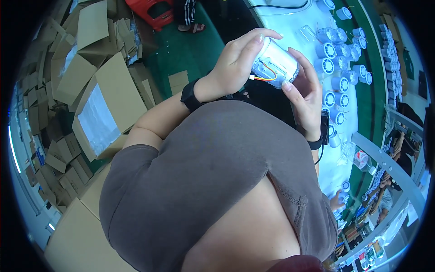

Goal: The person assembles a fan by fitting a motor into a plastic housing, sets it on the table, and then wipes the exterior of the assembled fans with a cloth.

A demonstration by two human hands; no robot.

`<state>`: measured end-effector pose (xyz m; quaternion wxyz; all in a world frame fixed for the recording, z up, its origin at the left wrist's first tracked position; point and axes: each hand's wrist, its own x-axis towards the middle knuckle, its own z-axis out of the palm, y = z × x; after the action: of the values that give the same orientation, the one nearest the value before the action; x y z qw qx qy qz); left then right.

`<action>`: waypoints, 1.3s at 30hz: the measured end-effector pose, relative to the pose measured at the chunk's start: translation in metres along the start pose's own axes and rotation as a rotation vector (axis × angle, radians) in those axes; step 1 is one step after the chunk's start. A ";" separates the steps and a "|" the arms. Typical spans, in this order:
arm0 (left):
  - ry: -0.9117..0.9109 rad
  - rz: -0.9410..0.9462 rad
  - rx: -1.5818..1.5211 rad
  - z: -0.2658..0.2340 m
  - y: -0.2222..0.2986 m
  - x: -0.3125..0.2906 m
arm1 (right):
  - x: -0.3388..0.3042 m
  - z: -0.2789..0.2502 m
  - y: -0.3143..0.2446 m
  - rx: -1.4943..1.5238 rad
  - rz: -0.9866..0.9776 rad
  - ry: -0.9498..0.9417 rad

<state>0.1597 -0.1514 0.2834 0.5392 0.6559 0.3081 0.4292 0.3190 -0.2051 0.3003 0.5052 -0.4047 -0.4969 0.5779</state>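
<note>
A white surface (pixel 283 20) is occupied, mostly along its right side, by many white cylindrical units (pixel 327 65), whose round, slotted ends are turned into view; thin wires can be seen on some. A clear plastic container (pixel 307 33) is placed beside them, and a clear labelled bottle (pixel 361 159) is set at the right edge. On the green floor (pixel 201 56), a flat cardboard piece (pixel 178 82) is laid near heaped cardboard boxes (pixel 124 90), and a red plastic stool (pixel 152 17) is placed.
</note>
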 end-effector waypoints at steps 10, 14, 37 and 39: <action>0.005 0.056 0.088 -0.008 -0.001 0.003 | 0.002 0.005 -0.006 -0.039 0.096 0.058; 0.114 0.199 0.021 -0.002 -0.009 0.007 | 0.003 0.001 -0.001 0.003 0.047 0.037; -0.193 -0.177 -0.321 0.004 -0.011 0.010 | -0.008 0.008 0.010 -0.124 0.015 0.150; -0.204 -0.197 -0.327 0.005 -0.011 0.011 | -0.008 0.008 0.008 -0.121 0.046 0.171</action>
<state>0.1698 -0.1416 0.2747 0.7061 0.5666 0.2407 0.3500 0.3113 -0.2143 0.2933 0.5071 -0.4935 -0.4768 0.5215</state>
